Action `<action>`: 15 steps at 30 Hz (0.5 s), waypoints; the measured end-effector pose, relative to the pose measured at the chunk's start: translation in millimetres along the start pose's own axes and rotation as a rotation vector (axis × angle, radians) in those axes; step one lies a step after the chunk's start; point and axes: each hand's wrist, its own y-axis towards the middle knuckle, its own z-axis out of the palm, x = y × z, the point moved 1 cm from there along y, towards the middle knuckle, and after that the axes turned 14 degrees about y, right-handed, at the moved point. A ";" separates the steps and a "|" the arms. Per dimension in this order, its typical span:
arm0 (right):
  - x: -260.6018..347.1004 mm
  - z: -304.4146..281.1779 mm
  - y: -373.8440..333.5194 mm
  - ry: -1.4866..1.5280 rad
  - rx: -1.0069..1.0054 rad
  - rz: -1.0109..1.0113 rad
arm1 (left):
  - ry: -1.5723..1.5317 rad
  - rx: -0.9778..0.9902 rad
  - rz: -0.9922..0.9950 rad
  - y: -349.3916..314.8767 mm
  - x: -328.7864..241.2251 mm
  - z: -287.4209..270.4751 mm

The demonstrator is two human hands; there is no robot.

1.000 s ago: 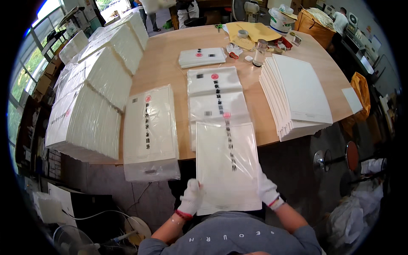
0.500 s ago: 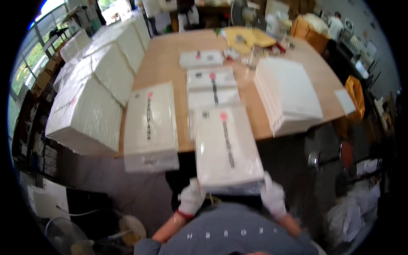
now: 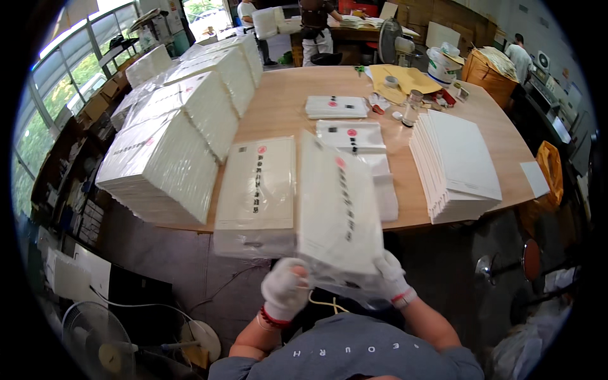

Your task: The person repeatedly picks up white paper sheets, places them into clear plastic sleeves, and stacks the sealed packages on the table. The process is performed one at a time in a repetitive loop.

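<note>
A clear plastic bag with white printed paper inside [image 3: 339, 209] hangs tilted in front of me at the table's front edge, slightly blurred. My right hand [image 3: 389, 273], in a white glove, grips its lower right corner. At its lower left corner my left hand [image 3: 285, 288], also gloved, has its fingers curled at the bag's edge; the fingertips are partly smeared. Just left lies a pile of similar bagged papers [image 3: 253, 190], overhanging the table edge. Behind the held bag, flat printed plastic bags [image 3: 373, 158] lie partly covered.
The wooden table [image 3: 272, 101] bears tall wrapped stacks [image 3: 158, 164] on the left and a fanned stack of white sheets [image 3: 462, 158] on the right. A folded white pile [image 3: 335, 106], yellow paper [image 3: 402, 79] and a glass jar [image 3: 411, 107] sit farther back. A fan [image 3: 101, 345] stands lower left.
The held bag has swung left and tilted, its upper end now beside the left pile. Both hands have moved slightly left with it, the right one also upward. The view has shifted.
</note>
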 end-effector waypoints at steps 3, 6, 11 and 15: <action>-25.7 72.5 109.7 -0.329 0.116 -0.141 | 0.126 -0.441 -0.363 12.6 100.3 -27.9; -74.0 111.5 188.4 -0.607 0.363 -0.290 | 0.326 -0.367 -0.640 20.8 195.9 -62.5; -85.7 157.9 182.0 -1.119 0.330 -0.096 | 0.894 0.055 -0.687 -45.0 293.3 -95.1; -77.1 147.9 187.7 -1.207 0.327 -0.015 | 0.718 -0.019 -0.792 -66.2 275.9 -92.0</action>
